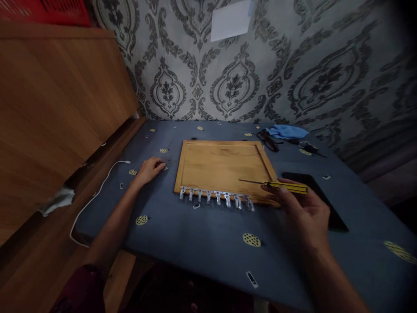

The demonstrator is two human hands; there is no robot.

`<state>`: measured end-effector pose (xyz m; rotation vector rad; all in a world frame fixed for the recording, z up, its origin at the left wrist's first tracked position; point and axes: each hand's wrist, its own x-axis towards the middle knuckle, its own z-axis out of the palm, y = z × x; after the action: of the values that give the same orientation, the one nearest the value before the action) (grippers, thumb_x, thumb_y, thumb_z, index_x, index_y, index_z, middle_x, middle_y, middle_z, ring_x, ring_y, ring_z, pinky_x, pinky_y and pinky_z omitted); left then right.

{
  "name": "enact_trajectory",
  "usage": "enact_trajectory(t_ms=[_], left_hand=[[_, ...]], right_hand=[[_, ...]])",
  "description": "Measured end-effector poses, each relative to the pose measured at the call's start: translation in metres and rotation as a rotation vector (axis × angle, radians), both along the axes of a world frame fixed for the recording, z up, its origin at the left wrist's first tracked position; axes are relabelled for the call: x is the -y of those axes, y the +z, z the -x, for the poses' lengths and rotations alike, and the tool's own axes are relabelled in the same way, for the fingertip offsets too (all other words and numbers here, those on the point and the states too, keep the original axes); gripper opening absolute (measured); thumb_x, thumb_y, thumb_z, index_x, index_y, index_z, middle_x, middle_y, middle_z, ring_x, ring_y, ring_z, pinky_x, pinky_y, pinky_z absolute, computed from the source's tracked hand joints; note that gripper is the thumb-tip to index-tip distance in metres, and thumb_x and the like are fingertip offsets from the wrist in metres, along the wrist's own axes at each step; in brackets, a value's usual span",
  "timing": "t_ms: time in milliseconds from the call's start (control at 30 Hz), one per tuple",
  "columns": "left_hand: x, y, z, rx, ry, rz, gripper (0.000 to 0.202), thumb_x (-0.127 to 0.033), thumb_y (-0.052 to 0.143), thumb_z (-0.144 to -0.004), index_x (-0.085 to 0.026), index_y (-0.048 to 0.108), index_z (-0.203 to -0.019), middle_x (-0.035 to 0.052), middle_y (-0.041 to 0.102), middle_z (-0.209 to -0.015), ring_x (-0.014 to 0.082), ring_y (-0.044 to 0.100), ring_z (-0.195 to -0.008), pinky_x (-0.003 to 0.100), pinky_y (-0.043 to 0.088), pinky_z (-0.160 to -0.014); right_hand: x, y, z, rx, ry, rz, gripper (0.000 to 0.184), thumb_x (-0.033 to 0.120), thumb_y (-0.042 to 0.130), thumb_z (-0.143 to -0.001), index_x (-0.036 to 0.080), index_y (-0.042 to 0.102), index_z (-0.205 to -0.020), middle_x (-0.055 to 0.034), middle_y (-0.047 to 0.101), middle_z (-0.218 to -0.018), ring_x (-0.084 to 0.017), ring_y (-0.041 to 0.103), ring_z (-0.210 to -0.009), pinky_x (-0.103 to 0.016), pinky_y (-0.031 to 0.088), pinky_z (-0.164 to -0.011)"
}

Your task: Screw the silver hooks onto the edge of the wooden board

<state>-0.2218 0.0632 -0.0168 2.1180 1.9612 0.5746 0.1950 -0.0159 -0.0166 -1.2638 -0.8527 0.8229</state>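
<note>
My right hand (308, 213) is wrapped round the yellow and black handle of a screwdriver (289, 187), whose thin shaft points left over a framed wooden board (221, 163). Along the board's front edge runs a row of several small silver metal hooks (218, 198), their curved ends hanging past the edge. To the left of the board, my left hand (150, 169) rests on the cloth with its fingers drawn together beside tiny metal bits (166, 168). Whatever is between those fingertips is too small to make out.
A blue patterned cloth (202, 243) covers the table. Sunglasses (269, 141), a blue rag (286, 131) and keys (308, 147) lie at the back right. A dark flat tablet-like object (332, 208) lies near my right hand. A white cable (97, 193) runs along the left edge, by a wooden cabinet (61, 95).
</note>
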Motion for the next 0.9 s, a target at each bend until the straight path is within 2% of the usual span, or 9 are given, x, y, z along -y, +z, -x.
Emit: enact_trajectory(t_ms=[67, 167, 300, 400, 500, 600, 733, 800, 900], left_hand=[[0.009, -0.003, 0.003, 0.008, -0.007, 0.002, 0.027, -0.039, 0.064, -0.092, -0.019, 0.079, -0.102, 0.0086, 0.078, -0.101, 0.0253, 0.069, -0.095, 0.037, 0.053, -0.093], [0.024, -0.007, 0.011, 0.029, 0.014, -0.004, 0.021, -0.029, 0.062, -0.089, -0.02, 0.078, -0.1, 0.0083, 0.078, -0.102, 0.0251, 0.069, -0.096, 0.037, 0.053, -0.093], [0.037, -0.009, 0.017, 0.09, 0.06, -0.012, 0.021, -0.025, 0.056, -0.086, -0.021, 0.076, -0.09, 0.0086, 0.08, -0.1, 0.0253, 0.071, -0.094, 0.035, 0.053, -0.089], [0.044, -0.008, 0.017, 0.15, 0.076, -0.023, 0.02, -0.031, 0.057, -0.083, -0.022, 0.075, -0.087, 0.0081, 0.08, -0.096, 0.0263, 0.072, -0.088, 0.036, 0.053, -0.083], [0.05, -0.008, 0.016, 0.213, 0.083, -0.027, 0.024, -0.04, 0.058, -0.079, -0.024, 0.074, -0.087, 0.0056, 0.078, -0.086, 0.0256, 0.069, -0.078, 0.035, 0.051, -0.076], [0.056, -0.007, 0.014, 0.4, 0.139, 0.003, 0.032, -0.049, 0.065, -0.07, -0.024, 0.073, -0.088, 0.0019, 0.071, -0.071, 0.024, 0.067, -0.07, 0.032, 0.051, -0.069], [0.064, -0.002, 0.009, 0.579, 0.186, 0.031, 0.042, -0.056, 0.074, -0.059, -0.025, 0.072, -0.087, -0.0004, 0.068, -0.067, 0.0221, 0.064, -0.066, 0.031, 0.051, -0.064], [0.068, 0.004, 0.004, 0.645, 0.205, 0.039, 0.043, -0.055, 0.078, -0.056, -0.025, 0.072, -0.086, -0.0004, 0.071, -0.069, 0.0212, 0.064, -0.066, 0.031, 0.052, -0.063], [0.078, 0.014, -0.011, 0.73, 0.21, 0.023, 0.043, -0.051, 0.083, -0.055, -0.023, 0.073, -0.086, -0.0005, 0.072, -0.073, 0.0189, 0.064, -0.066, 0.03, 0.053, -0.065]], right_hand=[[0.0, 0.0, -0.001, 0.006, 0.013, 0.001, 0.047, 0.06, 0.095, -0.055, 0.028, 0.079, -0.086, -0.0102, 0.08, -0.087, -0.035, 0.082, -0.081, -0.054, 0.067, -0.082], [-0.001, -0.002, -0.003, 0.061, 0.018, 0.0, 0.049, 0.06, 0.094, -0.058, 0.026, 0.081, -0.09, -0.0102, 0.08, -0.084, -0.032, 0.081, -0.077, -0.049, 0.067, -0.076], [-0.006, -0.009, -0.007, 0.098, 0.041, -0.042, 0.047, 0.061, 0.089, -0.066, 0.025, 0.079, -0.094, -0.0034, 0.078, -0.077, -0.025, 0.08, -0.071, -0.04, 0.065, -0.07], [-0.014, -0.016, -0.012, 0.08, 0.041, -0.07, 0.045, 0.057, 0.09, -0.067, 0.023, 0.077, -0.093, 0.0004, 0.076, -0.07, -0.02, 0.078, -0.066, -0.032, 0.062, -0.065], [-0.022, -0.02, -0.02, 0.078, 0.054, -0.101, 0.046, 0.054, 0.09, -0.069, 0.022, 0.073, -0.097, 0.0015, 0.076, -0.073, -0.018, 0.078, -0.065, -0.03, 0.062, -0.063], [-0.031, -0.022, -0.025, 0.068, 0.078, -0.104, 0.049, 0.052, 0.091, -0.069, 0.02, 0.071, -0.099, 0.0008, 0.077, -0.077, -0.017, 0.079, -0.067, -0.027, 0.062, -0.064], [-0.049, -0.022, -0.022, -0.122, 0.182, 0.008, 0.046, 0.043, 0.097, -0.063, 0.02, 0.068, -0.09, 0.0013, 0.077, -0.078, -0.016, 0.078, -0.066, -0.024, 0.064, -0.062], [-0.062, -0.023, -0.016, -0.164, 0.227, 0.053, 0.037, 0.037, 0.095, -0.068, 0.02, 0.066, -0.084, 0.0, 0.077, -0.076, -0.016, 0.079, -0.067, -0.025, 0.067, -0.064], [-0.081, -0.024, -0.006, -0.218, 0.275, 0.099, 0.026, 0.025, 0.086, -0.076, 0.022, 0.065, -0.092, -0.0012, 0.078, -0.077, -0.018, 0.081, -0.07, -0.03, 0.071, -0.07]])
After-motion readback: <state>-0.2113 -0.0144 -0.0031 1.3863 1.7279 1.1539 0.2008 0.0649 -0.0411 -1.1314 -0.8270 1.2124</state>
